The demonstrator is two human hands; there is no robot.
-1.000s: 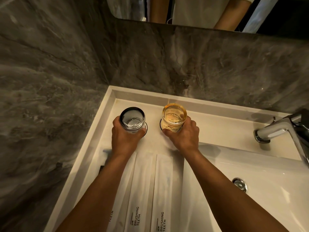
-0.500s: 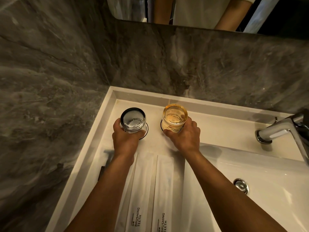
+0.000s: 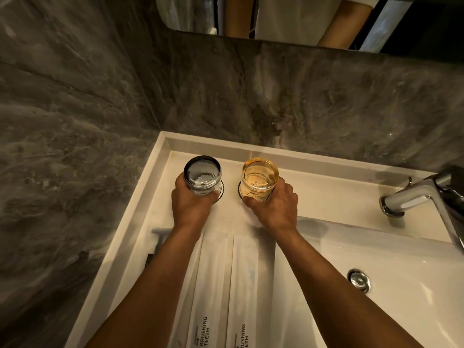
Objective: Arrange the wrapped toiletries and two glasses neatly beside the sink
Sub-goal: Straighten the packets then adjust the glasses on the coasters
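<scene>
A grey smoked glass (image 3: pixel 202 173) stands upright near the back left of the white counter (image 3: pixel 326 194), on a round dark-edged coaster (image 3: pixel 221 190). My left hand (image 3: pixel 190 204) is wrapped around its near side. Beside it to the right stands an amber glass (image 3: pixel 259 175) on a second coaster (image 3: pixel 239 190), gripped by my right hand (image 3: pixel 273 207). Two white wrapped packets marked "BRUSHING TEETH" (image 3: pixel 213 285) (image 3: pixel 251 290) lie side by side lengthwise in front of the glasses, between my forearms. A further wrapped item under my left arm is mostly hidden.
The sink basin (image 3: pixel 401 297) with its chrome drain (image 3: pixel 359 280) lies to the right. A chrome tap (image 3: pixel 421 194) stands at the back right. Grey marble walls close the left and back, with a mirror (image 3: pixel 288 18) above. A dark object (image 3: pixel 153 247) peeks out at the counter's left.
Both hands keep their grip on the glasses, which stay on their coasters. Only the camera has shifted slightly.
</scene>
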